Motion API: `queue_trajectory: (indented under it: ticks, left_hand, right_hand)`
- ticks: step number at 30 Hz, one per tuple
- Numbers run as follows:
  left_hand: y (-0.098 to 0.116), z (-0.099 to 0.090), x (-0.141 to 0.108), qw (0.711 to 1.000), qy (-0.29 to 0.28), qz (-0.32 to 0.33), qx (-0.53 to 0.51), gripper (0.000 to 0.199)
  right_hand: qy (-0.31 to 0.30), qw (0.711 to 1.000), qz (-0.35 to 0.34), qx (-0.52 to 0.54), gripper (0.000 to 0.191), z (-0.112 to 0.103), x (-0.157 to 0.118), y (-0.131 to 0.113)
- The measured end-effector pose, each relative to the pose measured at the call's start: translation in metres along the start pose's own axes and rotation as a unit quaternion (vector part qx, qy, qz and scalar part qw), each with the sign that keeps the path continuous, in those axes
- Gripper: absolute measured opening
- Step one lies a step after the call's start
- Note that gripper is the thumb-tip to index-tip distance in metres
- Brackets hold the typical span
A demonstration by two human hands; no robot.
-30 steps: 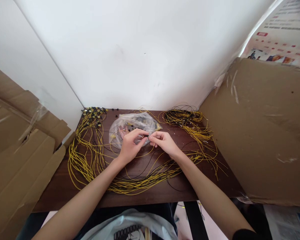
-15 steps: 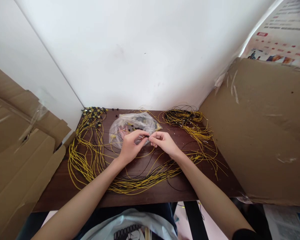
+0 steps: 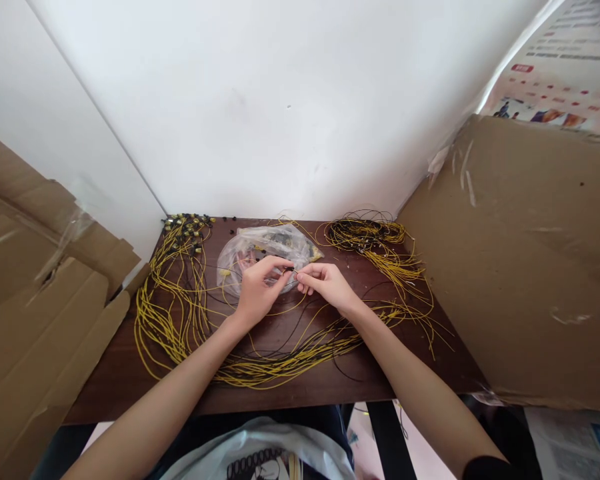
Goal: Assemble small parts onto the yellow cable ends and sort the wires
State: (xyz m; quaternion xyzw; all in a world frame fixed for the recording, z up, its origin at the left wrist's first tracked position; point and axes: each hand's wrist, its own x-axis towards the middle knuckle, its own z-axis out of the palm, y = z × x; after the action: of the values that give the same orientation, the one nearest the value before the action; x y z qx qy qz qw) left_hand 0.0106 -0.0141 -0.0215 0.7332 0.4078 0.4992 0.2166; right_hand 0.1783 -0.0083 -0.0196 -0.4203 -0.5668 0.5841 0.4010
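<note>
Though crumpled, the bag [image 3: 253, 237] shows parts [image 3: 283, 238].

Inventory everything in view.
small part: one, black, centre
plastic bag: one, clear, mid-table
wire strands: many, yellow/black, left and front
wire coil: one, yellow/black, far right
connectors: many, yellow/black, far left
table: one, dark brown, below
cardboard: several, brown, left and right
wall panels: two, white, behind and left
printed sheet: one, white, upper right
bar: one, black, below table
clothing: pale, bottom
left hand: one, bare, pinching small part
right hand: one, bare, beside left hand
</note>
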Motion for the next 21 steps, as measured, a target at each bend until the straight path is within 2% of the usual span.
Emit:
queue_trajectory:
  ticks: [15,21]
  left_hand:
    - [0.0042,0.0012,-0.0010,1.000,-0.025,-0.002,0.006,0.015]
    - [0.0031,0.0028,-0.0006,0.990,-0.011,-0.094,-0.107,0.024]
  right_hand:
    - [-0.011,1.000,0.000,-0.013,0.030,-0.0014,-0.0005,0.0002]
    - [-0.002,1.000,-0.003,-0.018,0.028,-0.0010,-0.0014,-0.0027]
